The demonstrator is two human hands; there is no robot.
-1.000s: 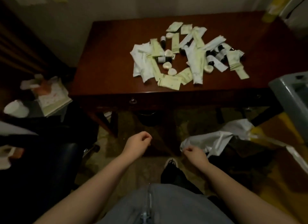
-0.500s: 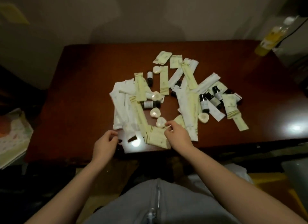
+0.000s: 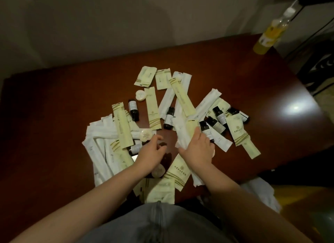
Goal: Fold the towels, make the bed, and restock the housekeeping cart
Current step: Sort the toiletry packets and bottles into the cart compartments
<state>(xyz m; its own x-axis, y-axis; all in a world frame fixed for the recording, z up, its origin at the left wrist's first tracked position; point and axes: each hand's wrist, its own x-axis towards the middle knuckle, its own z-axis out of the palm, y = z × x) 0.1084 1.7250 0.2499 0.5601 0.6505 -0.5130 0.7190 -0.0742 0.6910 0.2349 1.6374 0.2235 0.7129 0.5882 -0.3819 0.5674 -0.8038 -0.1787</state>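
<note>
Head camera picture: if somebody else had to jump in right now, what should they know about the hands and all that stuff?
Left hand: fingers curled over the pile; unclear whether it holds anything.
Right hand: grips a bundle of long packets.
Things: sachets, small dark bottles and round soaps lie mixed in a heap on the table.
Done: nothing visibly sorted.
Left to do: sort the toiletries and load the cart; cart, towels and bed are out of view.
</note>
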